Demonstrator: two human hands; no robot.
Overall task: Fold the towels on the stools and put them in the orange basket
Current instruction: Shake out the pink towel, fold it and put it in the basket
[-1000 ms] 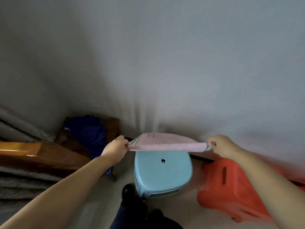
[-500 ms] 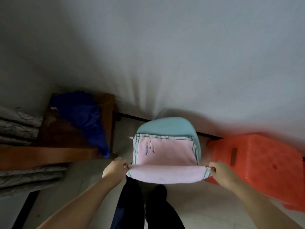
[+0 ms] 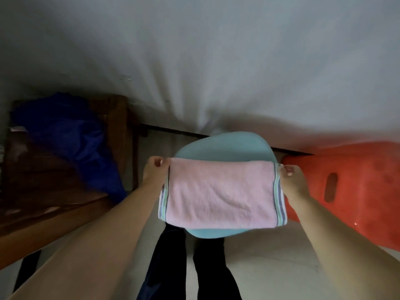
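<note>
1. Head view, surroundings: a grey wall (image 3: 216, 50) fills the upper part; at the left stands a brown wooden bench (image 3: 54, 187) with a dark blue cloth (image 3: 71, 139) heaped on it and hanging over its near edge; at the right an orange stool (image 3: 357, 191) with an oval slot in its top sits just beside the blue stool (image 3: 225, 146); the person's dark trouser legs (image 3: 171, 263) stand on the pale floor (image 3: 270, 267) below the blue stool; nothing lies between the hands and the towel.
2. Head view, the towel (image 3: 220, 193): pink, with green and blue stripes down both short ends; it lies folded over on the blue stool's seat, covering most of it; the far edge is a soft fold, the near edge reaches almost to the seat's front rim; its surface shows shallow creases.
3. Head view, hands: the left hand (image 3: 154, 172) pinches the towel's far left corner between thumb and fingers; the right hand (image 3: 291, 178) pinches the far right corner the same way; both forearms reach in from the bottom corners.
</note>
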